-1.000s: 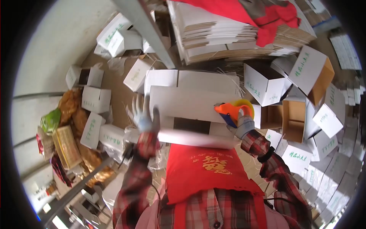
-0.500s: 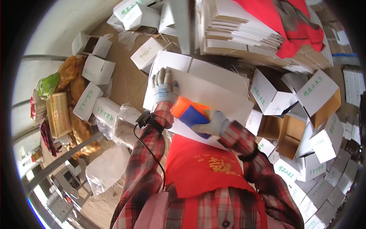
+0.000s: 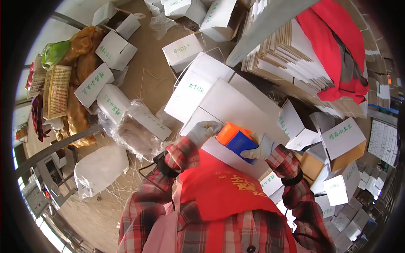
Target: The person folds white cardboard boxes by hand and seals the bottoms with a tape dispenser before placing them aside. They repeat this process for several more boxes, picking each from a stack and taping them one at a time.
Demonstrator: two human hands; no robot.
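Observation:
Both my hands wear pale work gloves with blue parts. My right hand (image 3: 262,146) is wrapped round the blue side of an orange and blue tool (image 3: 238,141), which looks like a tape dispenser. Just left of the tool, my left hand (image 3: 204,132) is closed at the edge of a flattened white carton (image 3: 242,107); what its fingers hold, if anything, is hidden. The carton lies over another white carton (image 3: 196,86) marked in green.
Stacked flat cartons (image 3: 280,57) with a red cloth (image 3: 333,46) stand at upper right, behind a grey metal post (image 3: 270,31). Open white boxes (image 3: 342,135) crowd the right. Plastic-wrapped boxes (image 3: 141,122) and a yellow basket (image 3: 57,92) are at left.
My left hand has moved down from the carton's upper left and closed near the tool. The tool has shifted right and slightly down with my right hand. The view has turned.

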